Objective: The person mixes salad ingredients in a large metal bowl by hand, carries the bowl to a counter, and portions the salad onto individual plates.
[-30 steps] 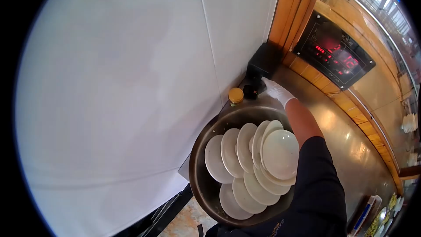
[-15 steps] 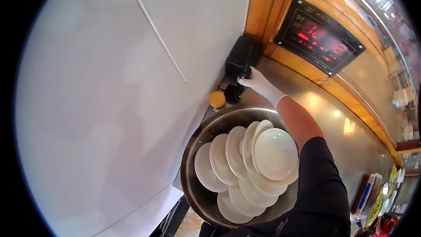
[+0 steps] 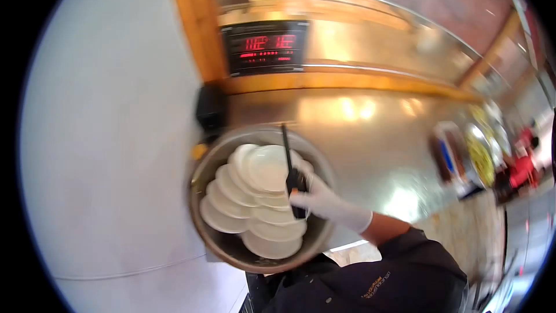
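In the head view, the right hand [image 3: 324,198], in a white glove, is closed around a black radio [image 3: 296,185] with a long antenna. The radio is held over the right part of a big metal bowl [image 3: 230,250], its antenna pointing toward the far edge of the counter [image 3: 370,150]. I cannot tell whether the radio or the glove touches the plates beneath. The forearm comes in from the near side, bare between the glove and a dark sleeve [image 3: 399,266]. The left hand is out of sight, so I cannot tell its state.

The bowl sits at the near left corner of the counter, beside the pale wall [image 3: 116,139]. In it lie white plates [image 3: 269,229], overlapping and tilted against one another, with one rounder plate [image 3: 267,168] on top toward the far side. A yellow lid [image 3: 199,150] shows just beside the bowl's left rim, partly hidden by it. A black box [image 3: 211,109] stands at the counter's far left corner.

Above the far edge, to the left, a clock [image 3: 263,52] with red digits, blurred, hangs by the wooden trim [image 3: 359,80]. Toward the counter's right end are a tub [image 3: 447,153] with a blue patch and a dish of yellow-green food [image 3: 480,159]. Beyond them, a person in red [image 3: 524,162] shows, blurred
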The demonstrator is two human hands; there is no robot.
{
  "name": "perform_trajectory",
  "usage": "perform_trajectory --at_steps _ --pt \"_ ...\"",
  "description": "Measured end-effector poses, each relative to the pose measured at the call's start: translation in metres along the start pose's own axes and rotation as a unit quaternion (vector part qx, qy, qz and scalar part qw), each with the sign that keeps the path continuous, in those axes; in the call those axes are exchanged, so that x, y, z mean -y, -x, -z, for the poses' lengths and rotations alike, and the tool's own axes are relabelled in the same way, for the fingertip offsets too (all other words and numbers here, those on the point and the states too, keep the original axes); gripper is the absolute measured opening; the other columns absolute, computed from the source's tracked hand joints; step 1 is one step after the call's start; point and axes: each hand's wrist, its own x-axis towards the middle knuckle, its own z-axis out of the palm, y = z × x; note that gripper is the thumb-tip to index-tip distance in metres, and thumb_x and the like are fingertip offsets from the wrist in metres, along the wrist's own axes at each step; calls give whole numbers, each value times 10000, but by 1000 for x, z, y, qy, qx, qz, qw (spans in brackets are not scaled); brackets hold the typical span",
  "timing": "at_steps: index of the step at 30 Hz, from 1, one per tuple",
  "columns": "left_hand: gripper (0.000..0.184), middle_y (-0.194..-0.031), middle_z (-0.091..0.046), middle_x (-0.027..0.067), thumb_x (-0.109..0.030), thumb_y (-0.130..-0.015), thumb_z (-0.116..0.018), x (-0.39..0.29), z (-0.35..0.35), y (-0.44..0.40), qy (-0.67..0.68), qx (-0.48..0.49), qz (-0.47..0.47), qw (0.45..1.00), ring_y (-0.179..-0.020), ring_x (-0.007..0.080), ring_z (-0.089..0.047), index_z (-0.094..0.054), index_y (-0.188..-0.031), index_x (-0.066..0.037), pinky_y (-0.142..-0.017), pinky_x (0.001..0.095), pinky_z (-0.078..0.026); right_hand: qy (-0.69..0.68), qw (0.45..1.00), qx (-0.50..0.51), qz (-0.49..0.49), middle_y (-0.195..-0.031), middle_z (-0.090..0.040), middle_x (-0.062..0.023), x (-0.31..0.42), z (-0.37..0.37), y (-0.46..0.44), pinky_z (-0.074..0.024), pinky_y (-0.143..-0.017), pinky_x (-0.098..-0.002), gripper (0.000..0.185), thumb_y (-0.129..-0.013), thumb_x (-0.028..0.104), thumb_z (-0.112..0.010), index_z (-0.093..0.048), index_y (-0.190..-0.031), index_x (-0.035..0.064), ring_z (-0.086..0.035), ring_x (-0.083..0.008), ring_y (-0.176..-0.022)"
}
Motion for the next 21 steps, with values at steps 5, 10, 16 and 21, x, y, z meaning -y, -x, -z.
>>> perform_trajectory --at_steps 5,10,16,21 --pt "275 -903 -726 62 -148 -868 -675 -171 -21 -110 -184 124 -113 969 -816 245 -669 -686 -1138 -100 -757 365 -528 27 991 -127 -13 -1073 -614 -33 80 11 247 -499 -882 -305 641 -845 113 -824 -452 -1364 70 -601 -106 -963" --pt "331 -906 -721 74 -160 -857 -678 -313 -116 -137 -376 204 -184 885 -781 270 -664 -677 -1181 -93 -703 395 -527 281 914 -248 158 -1062 -635 -100 137 8 389 -546 -814 -330 690 -821 187 -845 -441 -1361 42 -661 -171 -928" --pt "398 -910 -715 89 -174 -843 -681 -386 -275 -105 -584 238 -209 748 -739 300 -658 -666 -1232 -85 -639 431 -526 262 873 -362 194 -974 -662 -88 137 30 558 -553 -783 -308 645 -843 153 -830 -452 -1351 30 -675 -159 -850" --pt "455 -913 -710 101 -185 -832 -684 -416 -424 -88 -835 252 -185 452 -705 325 -653 -657 -1274 -78 -585 461 -525 219 830 -480 180 -996 -667 -91 116 61 697 -552 -808 -308 601 -839 157 -832 -499 -1323 30 -674 -164 -882"
